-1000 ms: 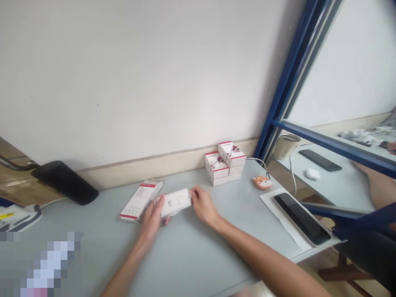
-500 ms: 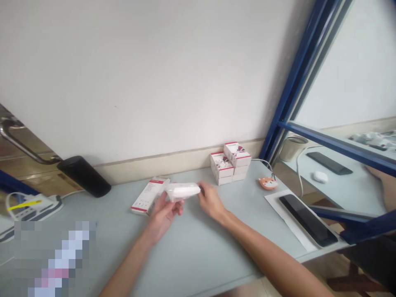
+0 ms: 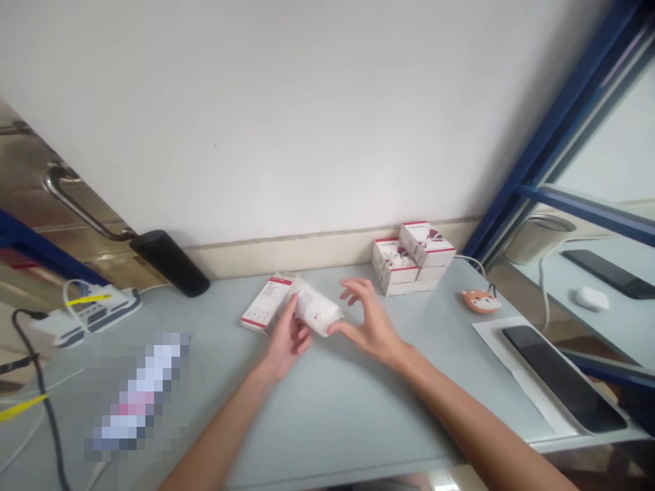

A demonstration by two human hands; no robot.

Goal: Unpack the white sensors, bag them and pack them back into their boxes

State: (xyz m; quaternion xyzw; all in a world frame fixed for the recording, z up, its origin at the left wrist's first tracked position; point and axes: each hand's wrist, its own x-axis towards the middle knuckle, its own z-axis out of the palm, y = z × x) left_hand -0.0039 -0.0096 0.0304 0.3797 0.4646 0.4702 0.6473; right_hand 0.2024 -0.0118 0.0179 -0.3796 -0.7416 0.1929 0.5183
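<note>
Near the middle of the table, my left hand (image 3: 287, 339) is closed on a white plastic-wrapped packet (image 3: 318, 307), tilted above the tabletop; its contents cannot be made out. My right hand (image 3: 369, 320) is at the packet's right end with fingers spread, the thumb close to or touching its lower corner. Behind my left hand lies a flat white and red box (image 3: 267, 302), partly covered by the packet and the hand.
Stacked white and red boxes (image 3: 409, 262) stand by the wall. Rightward are an orange animal-faced case (image 3: 481, 300) and a dark phone (image 3: 560, 375) on white paper. A black cylinder (image 3: 168, 262), a power strip (image 3: 97, 317) with cables and a blurred-out item (image 3: 140, 395) are leftward.
The packet has turned from lying nearly level to slanting down rightward, showing its broad face. My right hand's fingers have opened away from its end. The camera view has shifted left.
</note>
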